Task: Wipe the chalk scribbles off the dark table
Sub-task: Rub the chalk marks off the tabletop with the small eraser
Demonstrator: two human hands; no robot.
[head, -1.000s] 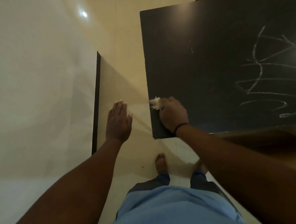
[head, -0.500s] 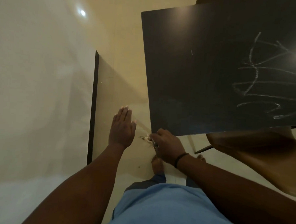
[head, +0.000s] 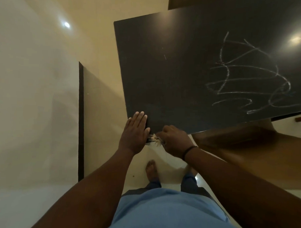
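Pale floor surrounds the dark table [head: 181, 77]; my left hand [head: 134, 132], fingers flat, steadies its near corner while my right hand [head: 175, 142] pinches a rag [head: 154, 139]. Chalk scribbles [head: 246, 78] remain far right; long, firm strokes should clear them.

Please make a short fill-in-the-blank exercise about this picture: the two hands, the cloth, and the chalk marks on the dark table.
1. The left hand lies flat on the near ____ corner of the dark table.
2. The right hand holds a frayed white ____ in its grip.
3. The chalk scribbles are on the ____ side of the table, far from both hands.
4. The right wrist wears a dark ____.

Missing words: left; cloth; right; band
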